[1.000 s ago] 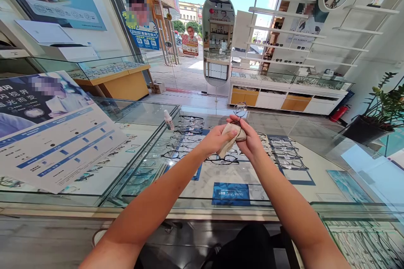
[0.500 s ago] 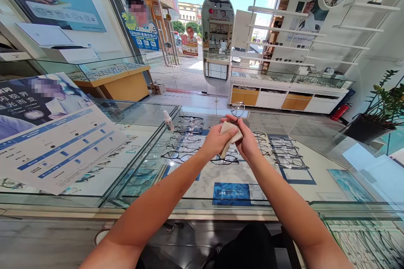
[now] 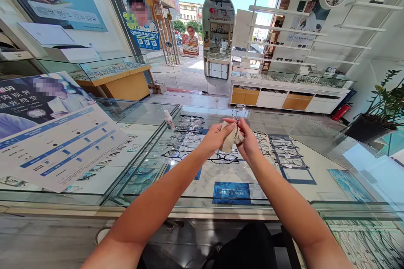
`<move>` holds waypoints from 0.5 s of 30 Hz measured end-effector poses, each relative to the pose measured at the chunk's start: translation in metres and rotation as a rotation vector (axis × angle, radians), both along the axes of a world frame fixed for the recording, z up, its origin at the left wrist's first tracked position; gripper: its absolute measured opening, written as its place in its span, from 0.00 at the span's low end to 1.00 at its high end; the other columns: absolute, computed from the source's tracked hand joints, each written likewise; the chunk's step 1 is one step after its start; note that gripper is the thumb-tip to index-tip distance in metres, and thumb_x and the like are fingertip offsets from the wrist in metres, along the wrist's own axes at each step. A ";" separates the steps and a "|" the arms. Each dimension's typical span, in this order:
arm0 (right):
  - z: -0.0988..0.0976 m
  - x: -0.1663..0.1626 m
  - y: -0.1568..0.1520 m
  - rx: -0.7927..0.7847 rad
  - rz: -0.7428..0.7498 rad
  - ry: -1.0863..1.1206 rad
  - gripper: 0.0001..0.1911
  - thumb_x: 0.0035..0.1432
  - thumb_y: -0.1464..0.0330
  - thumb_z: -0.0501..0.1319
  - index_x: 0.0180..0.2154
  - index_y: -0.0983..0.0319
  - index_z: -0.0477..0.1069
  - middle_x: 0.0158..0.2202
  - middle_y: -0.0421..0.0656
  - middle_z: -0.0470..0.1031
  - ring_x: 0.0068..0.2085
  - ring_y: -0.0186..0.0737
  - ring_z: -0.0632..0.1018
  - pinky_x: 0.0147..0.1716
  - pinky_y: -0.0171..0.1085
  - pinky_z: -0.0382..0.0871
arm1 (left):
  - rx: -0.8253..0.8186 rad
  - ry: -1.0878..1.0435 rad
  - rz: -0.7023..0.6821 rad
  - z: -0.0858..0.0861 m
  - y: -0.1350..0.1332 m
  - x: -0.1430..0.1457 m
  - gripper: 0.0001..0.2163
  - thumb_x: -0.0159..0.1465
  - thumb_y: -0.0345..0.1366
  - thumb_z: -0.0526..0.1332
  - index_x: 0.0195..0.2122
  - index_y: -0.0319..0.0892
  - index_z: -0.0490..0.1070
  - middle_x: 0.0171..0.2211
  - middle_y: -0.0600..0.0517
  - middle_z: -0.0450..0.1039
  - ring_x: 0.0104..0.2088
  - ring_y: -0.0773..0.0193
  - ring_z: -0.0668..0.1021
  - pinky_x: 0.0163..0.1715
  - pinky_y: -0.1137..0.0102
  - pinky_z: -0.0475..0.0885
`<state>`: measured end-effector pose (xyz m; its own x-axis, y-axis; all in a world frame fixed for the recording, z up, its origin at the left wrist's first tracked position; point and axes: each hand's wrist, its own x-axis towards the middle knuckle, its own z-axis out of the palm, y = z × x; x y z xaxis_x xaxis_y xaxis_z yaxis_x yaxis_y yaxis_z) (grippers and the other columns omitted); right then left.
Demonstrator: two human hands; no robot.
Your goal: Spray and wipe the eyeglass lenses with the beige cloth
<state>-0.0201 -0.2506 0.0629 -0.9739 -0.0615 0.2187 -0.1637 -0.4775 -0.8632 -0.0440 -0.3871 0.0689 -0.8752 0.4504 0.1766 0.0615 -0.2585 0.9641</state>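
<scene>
Over the glass counter, my left hand (image 3: 216,135) is closed on a beige cleaning cloth (image 3: 227,141), which hangs down below the fingers. Just beside it, my right hand (image 3: 248,139) pinches a pair of thin-rimmed eyeglasses (image 3: 239,112); one round lens sticks up above the fingertips. The rest of the eyeglasses is hidden by the fingers and the cloth, part of which is bunched against my right hand. Beneath the hands, a dark-framed pair of glasses (image 3: 224,159) lies in the display.
A small white spray bottle (image 3: 169,120) stands left of the hands on the glass counter (image 3: 195,204). Several rows of frames (image 3: 288,151) lie under the glass. A large printed card (image 3: 59,143) occupies the left side, and a blue leaflet (image 3: 232,193) lies near the front edge.
The cloth has shifted and now hangs more openly between the hands, with a fold by my right hand. The lens has tilted slightly and moved a little right and down.
</scene>
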 end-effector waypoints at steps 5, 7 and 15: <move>0.001 -0.003 0.006 -0.022 -0.039 -0.006 0.21 0.56 0.48 0.73 0.41 0.57 0.87 0.49 0.45 0.88 0.50 0.49 0.84 0.49 0.41 0.78 | -0.009 -0.087 -0.186 0.003 -0.013 -0.007 0.27 0.54 0.60 0.79 0.38 0.39 0.80 0.31 0.48 0.79 0.28 0.64 0.75 0.30 0.69 0.68; 0.002 -0.003 0.007 -0.033 -0.049 -0.010 0.20 0.56 0.49 0.73 0.40 0.57 0.87 0.50 0.45 0.88 0.51 0.49 0.84 0.52 0.43 0.78 | -0.005 -0.097 -0.236 0.002 -0.016 -0.009 0.26 0.54 0.58 0.80 0.39 0.39 0.81 0.32 0.47 0.79 0.28 0.64 0.76 0.30 0.69 0.70; 0.002 -0.005 0.008 -0.043 -0.092 0.019 0.23 0.54 0.46 0.75 0.41 0.56 0.87 0.47 0.47 0.88 0.51 0.51 0.85 0.54 0.47 0.78 | -0.080 -0.054 -0.198 -0.008 -0.017 -0.020 0.27 0.55 0.60 0.79 0.37 0.38 0.84 0.34 0.44 0.83 0.35 0.59 0.79 0.37 0.69 0.72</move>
